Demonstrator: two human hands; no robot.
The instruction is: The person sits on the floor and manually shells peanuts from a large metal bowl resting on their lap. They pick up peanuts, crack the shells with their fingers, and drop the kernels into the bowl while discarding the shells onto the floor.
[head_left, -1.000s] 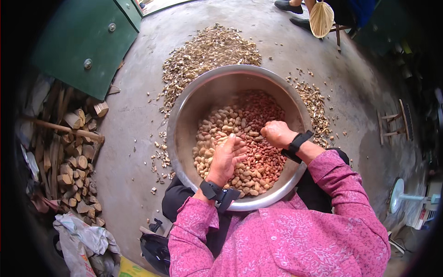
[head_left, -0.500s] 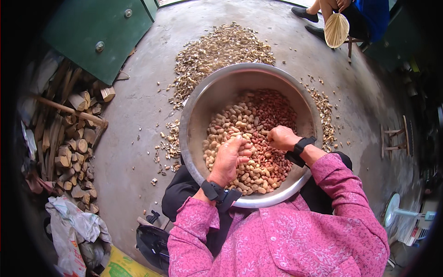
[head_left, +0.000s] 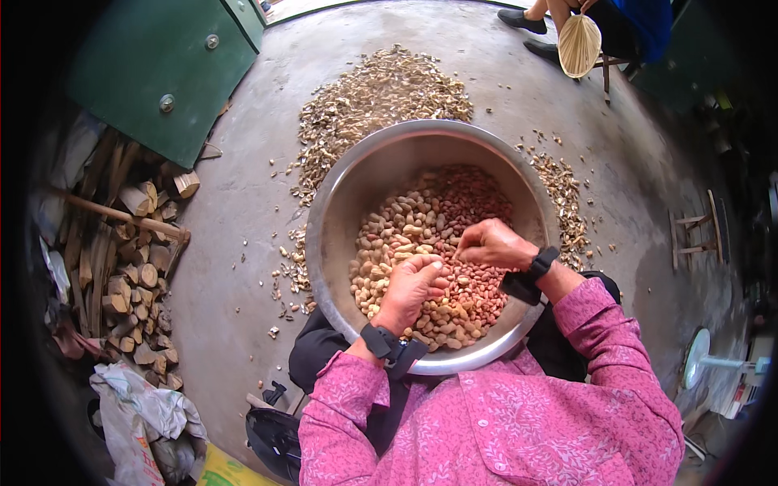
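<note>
A wide metal basin (head_left: 324,243) rests on my lap. In its left and near part lie unshelled peanuts (head_left: 377,243); red shelled peanuts (head_left: 470,190) fill the far and right part. Low over the middle of the basin, my left hand (head_left: 412,293) is closed, thumb and fingers pressed together. My right hand (head_left: 496,245) is beside it on the right, its thumb and forefinger pinched close to the left fingertips. Whatever lies between the fingers of either hand is too small or hidden to make out.
Peanut shells (head_left: 377,93) are heaped on the floor beyond the basin, with more shells (head_left: 567,202) on its right. Split firewood (head_left: 134,283) is stacked left, below a green door (head_left: 174,73). A seated person holds a woven fan (head_left: 580,46). A wooden stool (head_left: 697,233) stands right.
My right hand has shifted left, bringing its fingertips close to the left hand's. The left hand has turned slightly, its fingers now pointing more to the right. The view has shifted a little.
</note>
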